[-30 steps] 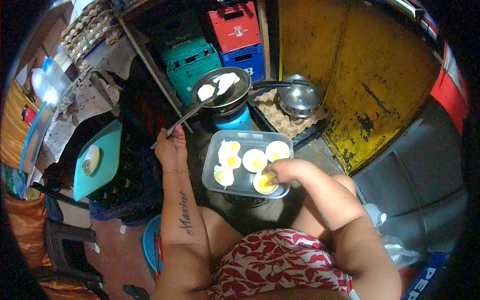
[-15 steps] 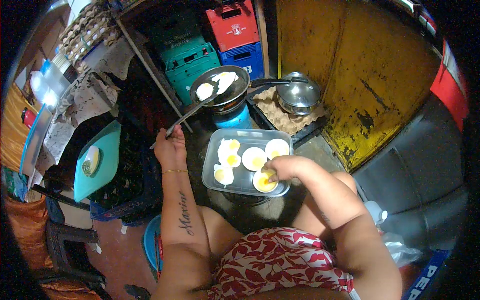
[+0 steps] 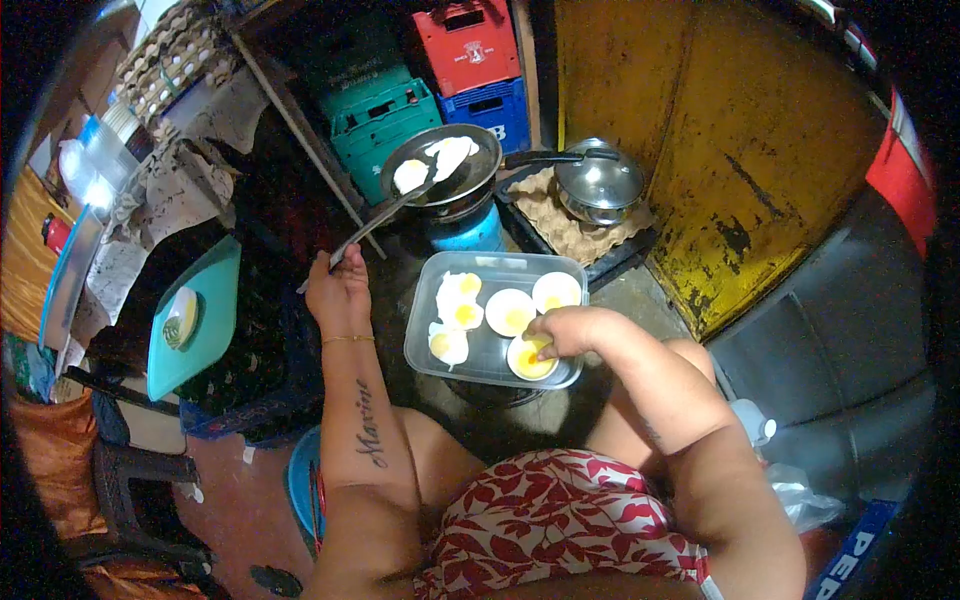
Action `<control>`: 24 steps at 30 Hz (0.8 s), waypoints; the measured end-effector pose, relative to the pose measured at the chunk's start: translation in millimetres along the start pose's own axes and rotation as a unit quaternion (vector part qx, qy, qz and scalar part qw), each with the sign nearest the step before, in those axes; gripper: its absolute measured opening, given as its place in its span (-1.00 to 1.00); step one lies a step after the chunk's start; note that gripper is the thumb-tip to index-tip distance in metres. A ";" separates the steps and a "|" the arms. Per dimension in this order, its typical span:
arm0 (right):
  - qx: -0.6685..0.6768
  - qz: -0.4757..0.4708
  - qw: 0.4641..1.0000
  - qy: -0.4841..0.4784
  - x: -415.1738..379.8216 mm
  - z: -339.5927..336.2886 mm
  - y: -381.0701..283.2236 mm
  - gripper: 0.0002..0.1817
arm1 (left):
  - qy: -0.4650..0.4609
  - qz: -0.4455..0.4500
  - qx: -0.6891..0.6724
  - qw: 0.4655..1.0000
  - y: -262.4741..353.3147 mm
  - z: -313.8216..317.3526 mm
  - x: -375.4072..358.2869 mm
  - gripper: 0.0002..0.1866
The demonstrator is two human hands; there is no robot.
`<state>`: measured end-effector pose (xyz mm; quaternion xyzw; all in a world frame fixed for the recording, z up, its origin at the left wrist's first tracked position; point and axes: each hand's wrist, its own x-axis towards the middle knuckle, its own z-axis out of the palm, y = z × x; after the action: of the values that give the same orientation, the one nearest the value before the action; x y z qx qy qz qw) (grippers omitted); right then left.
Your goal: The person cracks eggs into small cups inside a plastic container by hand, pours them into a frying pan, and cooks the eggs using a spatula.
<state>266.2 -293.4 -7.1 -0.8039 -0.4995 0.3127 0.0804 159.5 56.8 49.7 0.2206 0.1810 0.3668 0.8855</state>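
Note:
My left hand (image 3: 342,288) is closed around the handle of a long metal spatula (image 3: 385,214). Its far end reaches into a black frying pan (image 3: 478,178), where white-and-yellow fried eggs (image 3: 453,157) lie. With thumb and fingers, my right hand (image 3: 572,332) grips the rim of a small white bowl (image 3: 531,374) holding yellow egg. That bowl sits in the near right corner of a clear plastic container (image 3: 413,345). Two more egg-filled bowls, a middle one (image 3: 510,308) and a far one (image 3: 556,290), stand beside it. Fried eggs (image 3: 461,302) lie on the container's left side.
The pan rests on a burner over a blue base (image 3: 468,232). A lidded pot (image 3: 600,185) stands on an egg-carton tray (image 3: 535,205) at right. Crates (image 3: 385,135) are stacked behind. A turquoise tray (image 3: 215,310) is at left, a yellow metal panel (image 3: 690,230) at right.
Both hands keep their grips, nearly still. The view shifts slightly, and the pan and container appear a little higher.

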 end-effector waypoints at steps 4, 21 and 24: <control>0.002 0.001 1.000 -0.001 3.8 3.0 3.4 -0.36 | 0.020 0.019 0.005 1.000 -2.0 1.3 -2.2 -0.72; 0.004 -0.005 1.000 -0.003 1.1 -1.9 -0.4 -0.38 | -0.003 0.003 0.006 1.000 0.9 -1.7 2.5 -0.69; 0.007 -0.004 1.000 -0.003 2.9 0.0 1.8 -0.37 | -0.004 -0.002 0.001 1.000 0.8 1.1 -0.9 -0.69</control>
<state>268.5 -291.8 -9.1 -0.8004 -0.5007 0.3183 0.0854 158.9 56.4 51.2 0.2229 0.1785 0.3639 0.8866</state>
